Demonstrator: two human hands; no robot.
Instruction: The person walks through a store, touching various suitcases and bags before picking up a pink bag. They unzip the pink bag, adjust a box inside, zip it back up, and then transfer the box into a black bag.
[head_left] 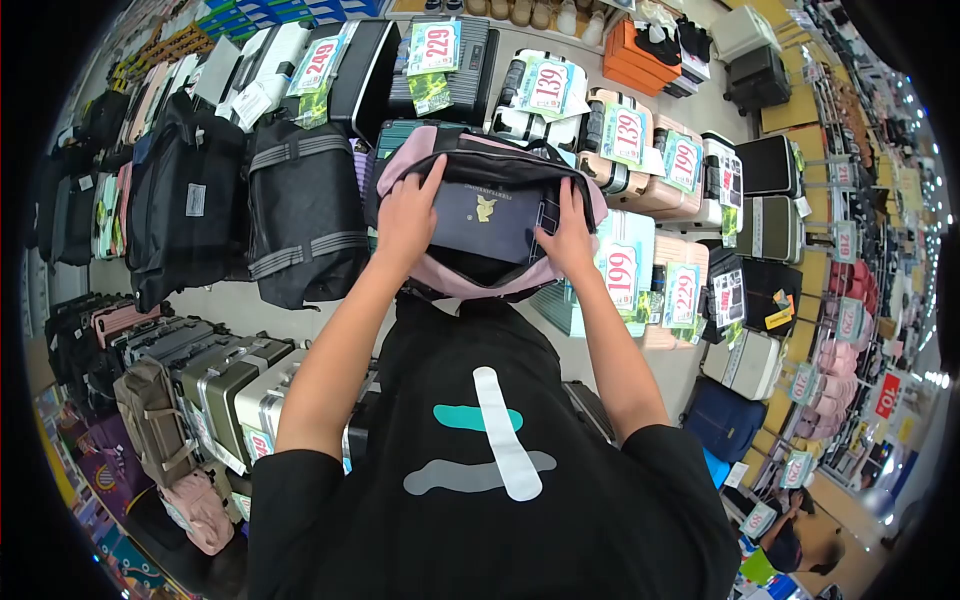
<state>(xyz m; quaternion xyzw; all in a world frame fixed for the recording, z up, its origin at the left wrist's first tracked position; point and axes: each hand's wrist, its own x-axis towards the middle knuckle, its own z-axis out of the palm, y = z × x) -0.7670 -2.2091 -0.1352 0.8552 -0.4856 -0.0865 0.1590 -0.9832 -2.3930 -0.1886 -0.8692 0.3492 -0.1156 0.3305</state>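
A pink and black bag (470, 285) lies in front of me with its zipped mouth spread wide. Inside shows a dark panel (460, 220) with a gold emblem and upside-down lettering. My left hand (405, 218) grips the left side of the opening, its index finger reaching along the black upper edge. On the other side, my right hand (568, 240) holds the right edge, thumb over the inside and fingers pointing up along the rim. Near the right thumb, a patch with thin white grid lines shows on the lining.
Suitcases with price cards, such as a cream one (610, 175) and a mint one (560, 308), stand behind and right of the bag. Black bags (300, 215) line the left. More suitcases (240, 375) stand lower left. Another person (790, 535) is at the lower right.
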